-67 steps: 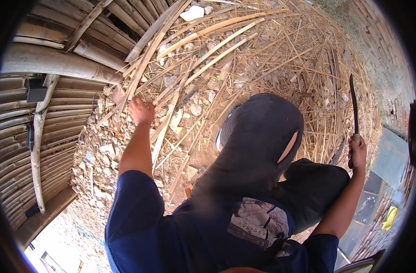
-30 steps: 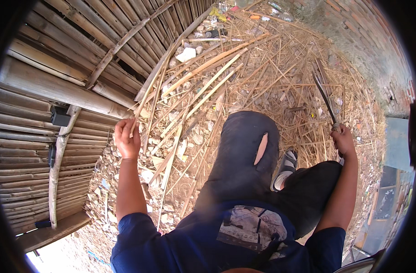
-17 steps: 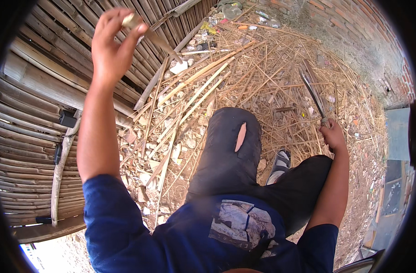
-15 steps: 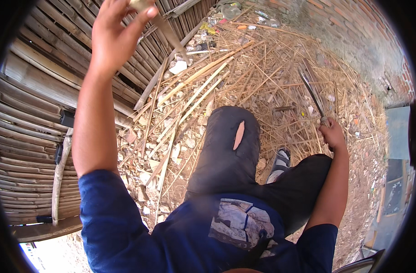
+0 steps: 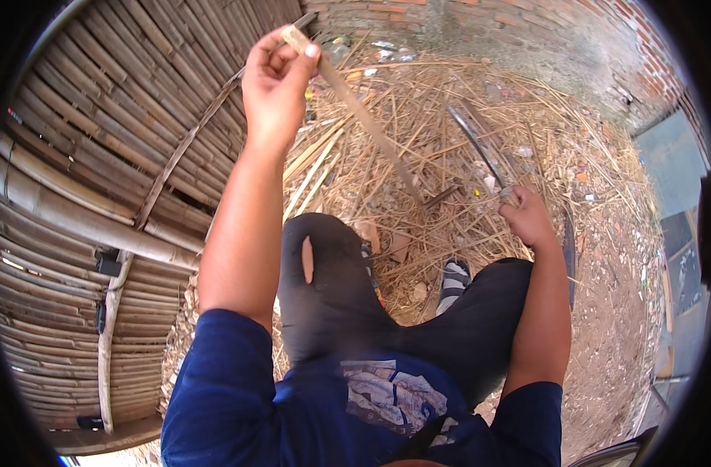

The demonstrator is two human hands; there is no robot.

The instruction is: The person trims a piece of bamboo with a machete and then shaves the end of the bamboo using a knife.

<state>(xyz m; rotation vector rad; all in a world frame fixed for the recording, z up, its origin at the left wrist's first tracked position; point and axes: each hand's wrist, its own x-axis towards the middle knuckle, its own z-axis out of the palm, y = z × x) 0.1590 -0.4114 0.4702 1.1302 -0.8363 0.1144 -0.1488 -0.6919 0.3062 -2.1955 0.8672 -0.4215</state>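
Note:
My left hand (image 5: 279, 89), raised at the upper left, is closed round the upper end of a long split bamboo strip (image 5: 363, 117). The strip slants down to the right, and its lower end is over the litter between my hands. On the right, my right hand (image 5: 533, 219) is wrapped round the handle of a machete (image 5: 477, 145). Its long dark blade is slightly curved and points away and to the left, apart from the strip. Part of the handle is hidden by my fingers.
Bamboo-pole walling (image 5: 122, 117) rises on the left. A brick wall (image 5: 526, 47) stands at the far side, with grey-blue panels (image 5: 670, 167) at the right. Straw and bamboo splinters (image 5: 425, 148) cover the ground around my bent knees and striped footwear (image 5: 452, 284).
My left hand has swung right with the bamboo strip, bringing its lower end over the middle of the litter. My right hand and the machete appear further left, and the whole view has shifted.

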